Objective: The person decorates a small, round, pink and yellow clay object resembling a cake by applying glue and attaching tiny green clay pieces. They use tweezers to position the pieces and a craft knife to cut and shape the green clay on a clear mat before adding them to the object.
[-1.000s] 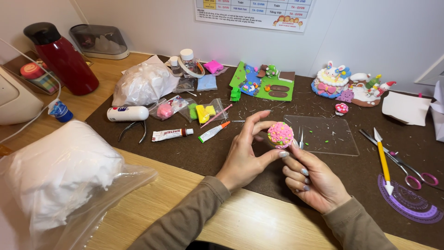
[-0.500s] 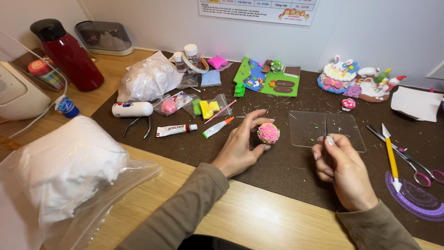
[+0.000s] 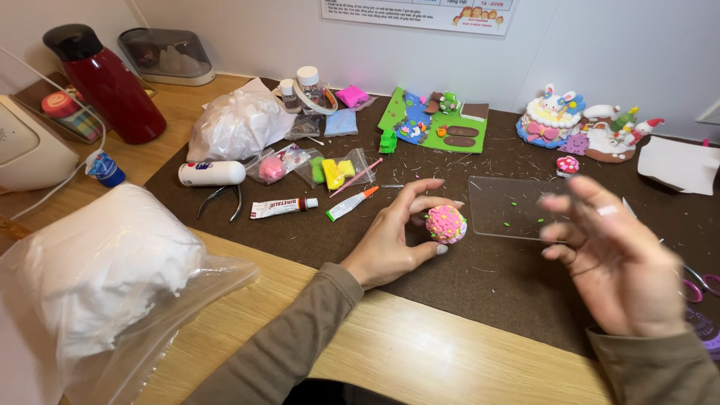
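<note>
Head view, hands: two. The left hand [image 3: 394, 240] pinches one pink clay ball [image 3: 446, 223] between thumb and fingertips. The right hand [image 3: 619, 262] is raised and blurred, fingers spread, holding nothing.
Clay ball: one, pink with small coloured dots, resting low over the dark mat [image 3: 510, 285], just left of the clear sheet [image 3: 517, 208].
Clear sheet: one, flat on the mat, flecked with green bits.
Tubes: two small ones, a white tube [image 3: 279, 208] and an orange-tipped tube [image 3: 351, 203], lying side by side left of the held ball.
White cylinder: one [image 3: 211, 173], on its side, with pliers [image 3: 221, 201] just below it.
Clay bags: two small clear bags, one with pink clay [image 3: 274, 166], one with yellow and green [image 3: 335, 169].
Finished models: one green scene board [image 3: 439, 124], one bunny cake [image 3: 553, 120], one snowy scene [image 3: 619, 135].
Scissors: one pair [image 3: 701, 281], at the right edge, partly hidden.
Large bags: one with white filling [image 3: 105, 277] near left; one crumpled white bag [image 3: 236, 124] farther back.
Flask: one, red [image 3: 105, 82].
Surface: wooden desk [image 3: 420, 352] under the mat.
Room: pale wall [image 3: 600, 45] behind, a chart pinned at the top.
</note>
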